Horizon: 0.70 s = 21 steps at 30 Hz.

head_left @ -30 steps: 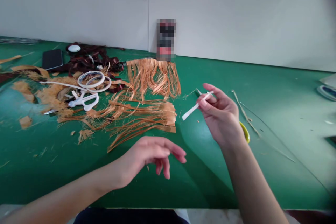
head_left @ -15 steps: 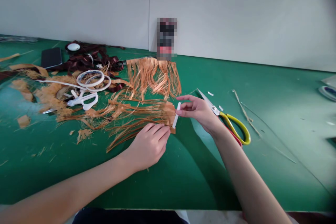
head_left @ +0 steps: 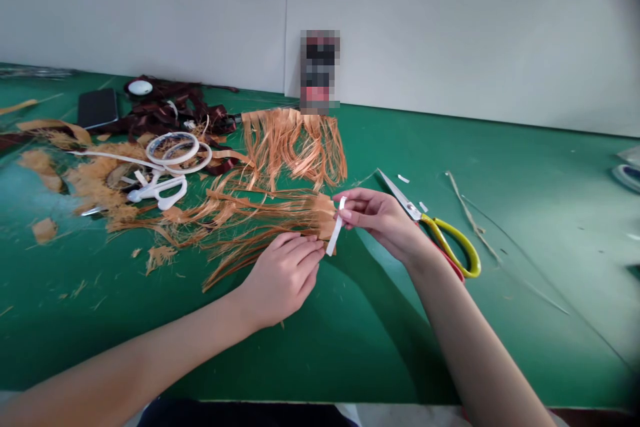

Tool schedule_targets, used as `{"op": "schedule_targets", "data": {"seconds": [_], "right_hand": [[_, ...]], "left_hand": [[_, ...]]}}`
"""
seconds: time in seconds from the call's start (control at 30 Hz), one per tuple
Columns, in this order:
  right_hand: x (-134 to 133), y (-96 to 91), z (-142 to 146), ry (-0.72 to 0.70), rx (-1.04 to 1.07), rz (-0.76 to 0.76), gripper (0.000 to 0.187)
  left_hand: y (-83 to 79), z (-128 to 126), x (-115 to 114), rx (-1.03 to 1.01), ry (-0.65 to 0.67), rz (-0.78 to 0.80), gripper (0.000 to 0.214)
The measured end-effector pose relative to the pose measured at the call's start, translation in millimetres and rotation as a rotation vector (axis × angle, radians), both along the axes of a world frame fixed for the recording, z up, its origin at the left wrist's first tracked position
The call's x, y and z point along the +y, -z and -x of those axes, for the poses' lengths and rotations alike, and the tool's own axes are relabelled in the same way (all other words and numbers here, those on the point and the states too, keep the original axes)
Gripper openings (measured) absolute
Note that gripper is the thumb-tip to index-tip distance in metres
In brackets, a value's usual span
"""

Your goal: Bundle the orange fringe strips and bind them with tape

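My right hand (head_left: pixel 383 222) pinches a short strip of white tape (head_left: pixel 336 233) between thumb and fingers, at the uncut right end of a tan fringed ribbon (head_left: pixel 325 209). Whether the strip still touches the ribbon I cannot tell. With its fingers bent and close together, my left hand (head_left: pixel 287 277) holds the ribbon's near edge down on the green table (head_left: pixel 320 360). The ribbon's thin strands spread out to the left.
Beyond my hands lies another fringed piece (head_left: pixel 295 147). Scissors with yellow and red handles (head_left: pixel 453 243) lie by my right forearm. To the left are white scissors (head_left: pixel 160 192), tape rolls (head_left: pixel 173 149), brown ribbon (head_left: pixel 165 110), a dark phone-like slab (head_left: pixel 97 109) and tan scraps (head_left: pixel 45 231).
My right hand has turned slightly and its fingers have closed more on the white tape strip, which now tilts and bends at its top. My left hand stays on the ribbon.
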State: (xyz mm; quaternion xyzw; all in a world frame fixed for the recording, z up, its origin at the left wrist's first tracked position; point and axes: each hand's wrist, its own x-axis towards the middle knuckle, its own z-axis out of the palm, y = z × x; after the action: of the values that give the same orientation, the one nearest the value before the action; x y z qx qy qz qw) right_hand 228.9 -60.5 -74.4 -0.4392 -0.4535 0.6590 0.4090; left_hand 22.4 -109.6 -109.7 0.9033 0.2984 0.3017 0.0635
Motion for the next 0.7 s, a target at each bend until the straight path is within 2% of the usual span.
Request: {"op": "schedule_targets", "data": {"seconds": [0.13,0.27,0.47,0.57,0.63,0.7], "right_hand": [[-5.0,-1.0,3.2,0.001,0.007,-0.01,0.018],[-9.2,-6.7,7.7,-0.026,-0.019,-0.044,0.015],[-14.7,-18.4,16.7,-0.086,-0.078,-0.141,0.009],[-16.7,-19.7,19.7,-0.043,-0.27,-0.293,0.005],[-18.1,-21.0,21.6,0.052,-0.476,-0.484,0.002],[-19.4,-24.5,23.2,0.153,-0.675,-0.71,0.01]], "left_hand": [[-8.1,3.0,-1.4,-0.109,-0.01,0.155,0.019],[-22.3,5.8,-2.0,-0.276,-0.105,0.4,0.016],[-27.8,2.1,1.3,-0.321,-0.113,0.72,0.012],[-27.9,0.9,2.8,-0.376,-0.106,0.843,0.019],[-30.4,1.2,3.4,-0.452,-0.109,0.912,0.019],[-34.0,2.1,3.2,-0.52,-0.108,0.967,0.021]]}}
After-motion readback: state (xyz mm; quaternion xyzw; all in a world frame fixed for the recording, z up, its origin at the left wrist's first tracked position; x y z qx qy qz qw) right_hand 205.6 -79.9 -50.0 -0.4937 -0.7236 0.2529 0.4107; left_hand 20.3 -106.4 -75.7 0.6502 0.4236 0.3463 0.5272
